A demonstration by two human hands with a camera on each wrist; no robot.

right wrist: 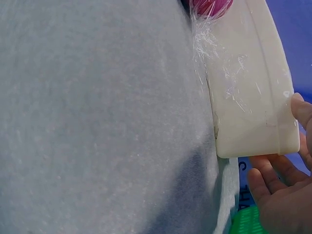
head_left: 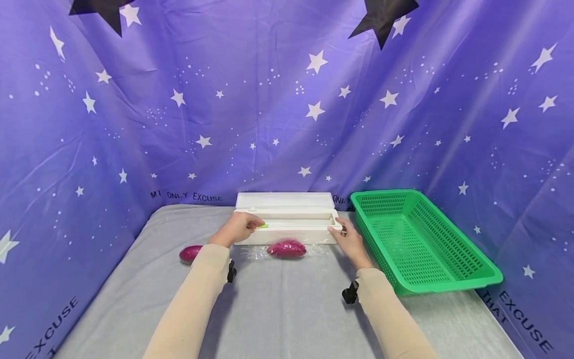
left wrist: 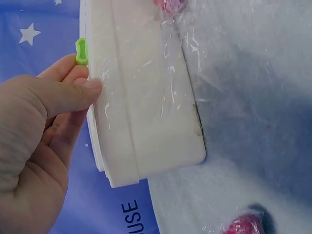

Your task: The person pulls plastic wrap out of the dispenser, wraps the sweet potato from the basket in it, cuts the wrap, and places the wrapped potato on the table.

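Note:
A white cling film dispenser (head_left: 287, 236) stands at the back of the table, its lid (head_left: 284, 200) raised. My left hand (head_left: 240, 228) pinches its front rim near the left end, a fingertip touching the light green slide cutter (left wrist: 82, 51). At the other end, my right hand (head_left: 351, 242) grips the corner, thumb on the front edge and fingers around the end. Clear film (left wrist: 168, 83) hangs over the front wall. Before the dispenser lies a glossy magenta, oval item (head_left: 287, 248) with film around it. Another magenta oval item (head_left: 190, 254) rests beside my left wrist, partly hidden by the sleeve.
A green perforated plastic basket (head_left: 448, 286) stands on the right, close to my right forearm. Grey cloth (head_left: 287, 309) covers the table. Behind and on both sides hangs a purple curtain (head_left: 269, 99) with white stars.

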